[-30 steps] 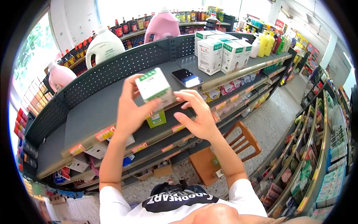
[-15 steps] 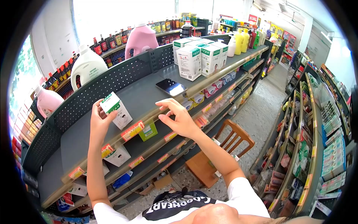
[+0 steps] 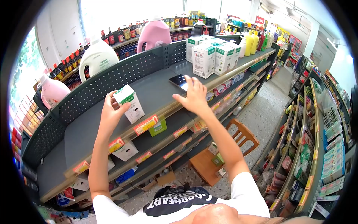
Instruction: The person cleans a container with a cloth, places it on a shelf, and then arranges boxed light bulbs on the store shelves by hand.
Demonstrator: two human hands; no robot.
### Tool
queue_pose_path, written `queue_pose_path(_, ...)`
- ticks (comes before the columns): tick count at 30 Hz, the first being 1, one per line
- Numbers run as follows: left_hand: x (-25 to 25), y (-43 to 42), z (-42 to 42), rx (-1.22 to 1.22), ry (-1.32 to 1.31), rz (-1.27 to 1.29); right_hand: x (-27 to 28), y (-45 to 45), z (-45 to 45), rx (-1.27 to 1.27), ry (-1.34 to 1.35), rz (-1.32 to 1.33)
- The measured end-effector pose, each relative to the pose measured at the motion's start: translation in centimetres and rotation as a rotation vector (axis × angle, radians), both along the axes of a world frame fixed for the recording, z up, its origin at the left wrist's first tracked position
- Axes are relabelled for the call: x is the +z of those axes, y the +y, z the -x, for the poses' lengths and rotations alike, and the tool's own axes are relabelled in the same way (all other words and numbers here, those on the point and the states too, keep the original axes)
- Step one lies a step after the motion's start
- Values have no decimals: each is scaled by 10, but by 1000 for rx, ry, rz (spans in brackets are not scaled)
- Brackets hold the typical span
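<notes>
My left hand (image 3: pixel 113 111) grips a white carton with a green band (image 3: pixel 132 107) from its left side. The carton stands on the top shelf (image 3: pixel 151 87) close to the front edge. My right hand (image 3: pixel 194 95) hangs over the shelf's front edge with fingers apart, holding nothing. Just behind it lies a dark smartphone (image 3: pixel 178 81), partly covered by the fingers; I cannot tell whether they touch it. Farther right stands a group of similar white-and-green cartons (image 3: pixel 204 59).
Pump bottles (image 3: pixel 254 42) stand at the shelf's far right. Large jugs, one pink (image 3: pixel 154 34) and one white (image 3: pixel 99 59), rise behind the perforated back panel (image 3: pixel 126 69). A wooden chair (image 3: pixel 209 164) holding small boxes stands in the aisle below.
My right hand has moved right and farther over the shelf, now overlapping the phone. My left hand keeps its hold on the carton. The view has shifted slightly.
</notes>
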State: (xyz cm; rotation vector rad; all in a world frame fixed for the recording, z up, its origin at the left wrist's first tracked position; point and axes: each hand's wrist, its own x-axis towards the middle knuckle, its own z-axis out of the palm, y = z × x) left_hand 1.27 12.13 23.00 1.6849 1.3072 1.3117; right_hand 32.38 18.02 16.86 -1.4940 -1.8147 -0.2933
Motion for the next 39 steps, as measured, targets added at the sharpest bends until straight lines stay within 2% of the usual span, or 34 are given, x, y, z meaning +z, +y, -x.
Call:
queue_pose_path(2, -4, 3, 2, 1, -9, -4, 9, 19, -5, -110, -103, 149)
queue_pose_path(6, -9, 6, 1, 26, 4, -27, 38, 55, -16, -106, -64, 620)
queue_pose_path(8, -13, 7, 2, -12, -44, -36, 41, 67, -17, -123, -49, 647)
queue_pose_path(12, -17, 0, -2, -3, -74, -20, 47, 48, -25, -106, 18, 454)
queue_pose_path(15, -29, 2, 5, 75, 42, -33, 36, 14, -54, -23, 268, 218)
queue_pose_path(17, -35, 1, 7, 93, 46, -44, 22, -17, -76, -66, 357, 142)
queue_pose_path(18, -37, 0, 7, 98, 42, -43, 27, -42, -78, -41, 548, 225)
queue_pose_path(19, -37, -2, 6, 106, 37, -44, 18, -59, -85, -62, 629, 236)
queue_pose_path(21, -38, -4, 6, 122, 33, -40, -14, -81, -108, -180, 549, 220)
queue_pose_path(24, -40, -4, 6, 129, 11, -46, -59, -94, -107, -179, 592, 259)
queue_pose_path(26, -46, -1, 9, 94, -26, -66, -98, -79, -100, -186, 351, 250)
queue_pose_path(27, -45, 0, 8, 78, -46, -65, -117, -65, -93, -129, 369, 304)
queue_pose_path(28, -44, -1, 6, 62, -67, -68, -130, -54, -81, -87, 234, 208)
queue_pose_path(29, -42, -3, 5, 61, -63, -65, -145, -39, -71, -76, 195, 265)
queue_pose_path(33, -48, 0, 9, 53, -24, -72, -183, 7, -26, -73, 113, 341)
queue_pose_path(39, -42, -3, 7, 16, -39, -8, -194, 34, 4, -137, 30, 376)
